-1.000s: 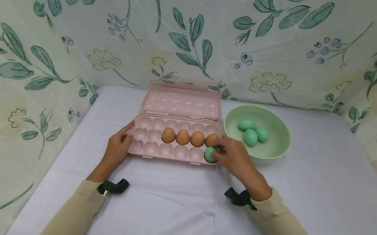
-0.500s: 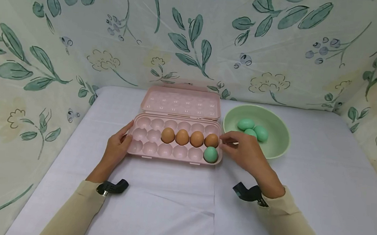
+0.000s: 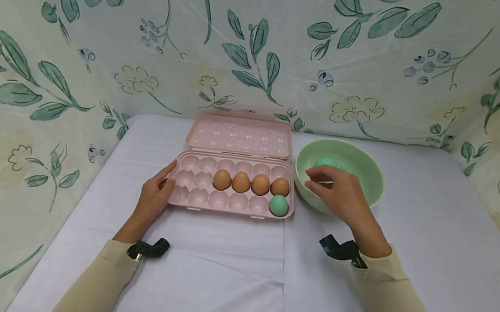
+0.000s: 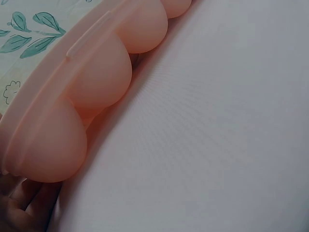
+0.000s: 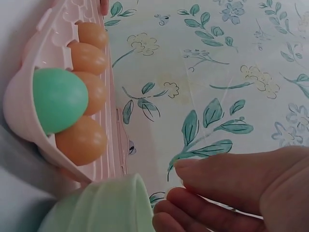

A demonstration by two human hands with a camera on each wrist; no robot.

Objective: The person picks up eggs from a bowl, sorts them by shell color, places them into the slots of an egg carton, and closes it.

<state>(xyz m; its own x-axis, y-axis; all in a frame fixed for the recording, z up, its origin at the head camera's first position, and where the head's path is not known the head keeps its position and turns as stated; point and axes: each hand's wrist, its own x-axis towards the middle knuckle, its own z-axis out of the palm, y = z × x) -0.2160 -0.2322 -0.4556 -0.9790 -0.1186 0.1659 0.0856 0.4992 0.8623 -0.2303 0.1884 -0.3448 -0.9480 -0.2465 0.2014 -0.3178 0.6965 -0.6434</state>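
My left hand [image 3: 156, 193] grips the left end of a pink egg carton [image 3: 186, 177], whose lid [image 3: 240, 137] stands open at the back. In the left wrist view, its fingers [image 4: 29, 205] lie against the carton's end, below the rounded cups. Several brown eggs [image 3: 241, 183] fill the right part of the middle row. One green egg [image 3: 279, 206] sits in the front right cup, also seen in the right wrist view. Over the pale green bowl [image 3: 371, 180], my right hand [image 3: 341, 195] holds nothing, thumb and fingers slightly apart. It partly hides the green eggs [image 3: 325, 161] inside.
A white cloth [image 3: 220, 273] covers the table under the carton and bowl. Behind rises a floral curtain [image 3: 175, 43], which also runs along both sides. The bowl stands right beside the carton's right end.
My right hand has let go of the green egg in the front right cup and moved right, over the bowl. The left hand stays on the carton.
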